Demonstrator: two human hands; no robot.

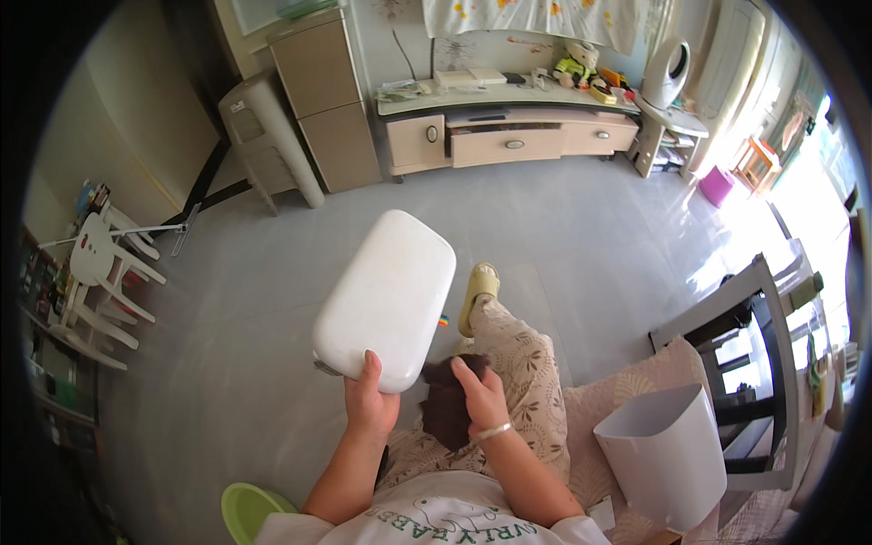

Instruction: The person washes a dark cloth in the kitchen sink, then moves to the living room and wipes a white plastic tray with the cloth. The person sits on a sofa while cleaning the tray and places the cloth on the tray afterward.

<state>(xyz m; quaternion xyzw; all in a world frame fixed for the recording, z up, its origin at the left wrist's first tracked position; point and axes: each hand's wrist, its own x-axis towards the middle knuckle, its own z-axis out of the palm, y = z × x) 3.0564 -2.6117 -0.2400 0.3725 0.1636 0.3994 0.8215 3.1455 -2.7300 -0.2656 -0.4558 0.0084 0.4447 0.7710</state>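
Note:
My left hand (pixel 368 398) grips the near end of a white plastic lid (pixel 388 293) with rounded corners, its thumb lying on the top face. The lid is held up above the floor, tilted, and a small rainbow-coloured tab sticks out at its right edge. In my right hand (pixel 485 398) is a dark brown cloth (pixel 444 409), bunched under the thumb and hanging over my patterned trousers. Cloth and lid are close together; I cannot tell whether they touch. A white plastic bin (pixel 664 453) without a lid rests tilted on the quilted seat cover to my right.
A green basin (pixel 252 511) is on the floor at lower left. White plastic chairs (pixel 95 252) line the left side. Ahead stand a TV cabinet (pixel 507 139) and stacked grey stools (pixel 269 143). A grey-framed piece of furniture (pixel 770 293) is beside the quilted seat (pixel 633 381).

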